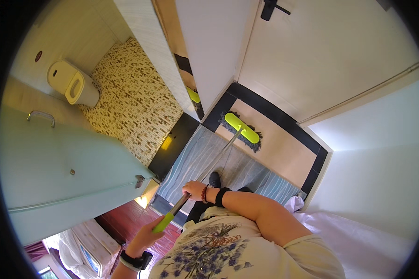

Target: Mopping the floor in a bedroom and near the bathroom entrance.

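Note:
A mop (241, 128) with a lime-green head and dark grey fringe lies flat on the beige floor tile, close to the black border. Its silver pole slants back toward me and ends in a green grip. My left hand (147, 235) is wrapped round the pole's end by that green grip. Farther down the metal pole, my right hand (196, 190) is closed around it. A grey-blue striped mat (228, 160) lies between my feet and the mop head.
A white door (330, 51) with a black handle stands ahead. On the left, a frosted glass door (70, 172) opens beside a tiled bathroom floor (130, 93) with a toilet (74, 83). A mirror (179, 51) stands by the doorway; white bags (295, 203) sit at right.

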The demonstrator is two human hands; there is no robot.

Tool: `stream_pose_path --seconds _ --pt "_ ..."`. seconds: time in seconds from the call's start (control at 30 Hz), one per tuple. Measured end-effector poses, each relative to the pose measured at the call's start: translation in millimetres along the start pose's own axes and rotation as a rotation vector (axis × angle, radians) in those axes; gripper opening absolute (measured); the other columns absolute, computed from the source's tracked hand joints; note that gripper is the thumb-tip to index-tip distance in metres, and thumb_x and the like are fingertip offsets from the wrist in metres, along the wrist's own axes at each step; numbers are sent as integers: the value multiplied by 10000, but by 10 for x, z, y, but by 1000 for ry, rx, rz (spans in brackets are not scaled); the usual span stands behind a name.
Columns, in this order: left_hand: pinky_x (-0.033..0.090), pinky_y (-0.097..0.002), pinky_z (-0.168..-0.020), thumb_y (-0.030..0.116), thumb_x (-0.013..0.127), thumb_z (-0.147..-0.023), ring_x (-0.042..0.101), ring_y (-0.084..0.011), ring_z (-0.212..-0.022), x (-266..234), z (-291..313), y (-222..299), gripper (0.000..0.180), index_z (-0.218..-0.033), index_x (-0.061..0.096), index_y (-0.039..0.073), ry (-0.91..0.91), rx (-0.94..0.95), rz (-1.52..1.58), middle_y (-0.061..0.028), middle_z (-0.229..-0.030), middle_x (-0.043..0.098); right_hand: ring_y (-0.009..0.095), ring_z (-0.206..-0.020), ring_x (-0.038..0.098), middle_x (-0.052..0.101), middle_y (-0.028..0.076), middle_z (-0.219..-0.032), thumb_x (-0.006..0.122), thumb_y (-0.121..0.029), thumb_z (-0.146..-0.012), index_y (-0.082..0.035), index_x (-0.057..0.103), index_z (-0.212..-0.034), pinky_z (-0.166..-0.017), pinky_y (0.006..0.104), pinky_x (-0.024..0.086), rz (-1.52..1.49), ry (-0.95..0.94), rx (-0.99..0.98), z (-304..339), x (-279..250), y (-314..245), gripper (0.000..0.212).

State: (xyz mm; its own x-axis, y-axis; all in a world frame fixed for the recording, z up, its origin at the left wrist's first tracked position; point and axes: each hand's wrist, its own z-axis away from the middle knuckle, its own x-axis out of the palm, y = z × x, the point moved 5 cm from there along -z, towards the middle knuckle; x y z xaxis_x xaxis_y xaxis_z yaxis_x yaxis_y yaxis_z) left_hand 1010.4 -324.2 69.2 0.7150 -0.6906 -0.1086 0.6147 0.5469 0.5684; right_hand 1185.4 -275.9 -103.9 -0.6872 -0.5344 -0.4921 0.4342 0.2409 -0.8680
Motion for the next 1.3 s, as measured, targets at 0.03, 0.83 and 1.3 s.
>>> stream_pose_path --seconds 0.03,0.83,1.3 --pt "320 -176 -450 57 553 -724 381 -36 -526 65 -69 24 550 -1242 373 94 -16 -7 80 25 -694 463 272 -743 519 529 71 -731 658 -105 -567 -94 522 -741 -652 378 407 1 13 6 57 -33 67 221" --pt "315 -257 -338 99 565 -742 366 -102 -367 1958 -1300 537 651 -1302 261 233 -90 43 -159 -37 -536 443 228 -1000 450 484 62 -991 618 -105 -638 -77 505 -870 -728 392 431 500 219 485 1596 -926 1190 259" --pt "299 -217 -353 80 560 -744 362 -73 -392 1283 -152 160 662 -1312 236 180 -166 -26 -293 -5 -564 421 240 -852 518 548 54 -790 652 -274 -595 -91 571 -761 -680 371 435 446 133 216 1383 -172 181 261"
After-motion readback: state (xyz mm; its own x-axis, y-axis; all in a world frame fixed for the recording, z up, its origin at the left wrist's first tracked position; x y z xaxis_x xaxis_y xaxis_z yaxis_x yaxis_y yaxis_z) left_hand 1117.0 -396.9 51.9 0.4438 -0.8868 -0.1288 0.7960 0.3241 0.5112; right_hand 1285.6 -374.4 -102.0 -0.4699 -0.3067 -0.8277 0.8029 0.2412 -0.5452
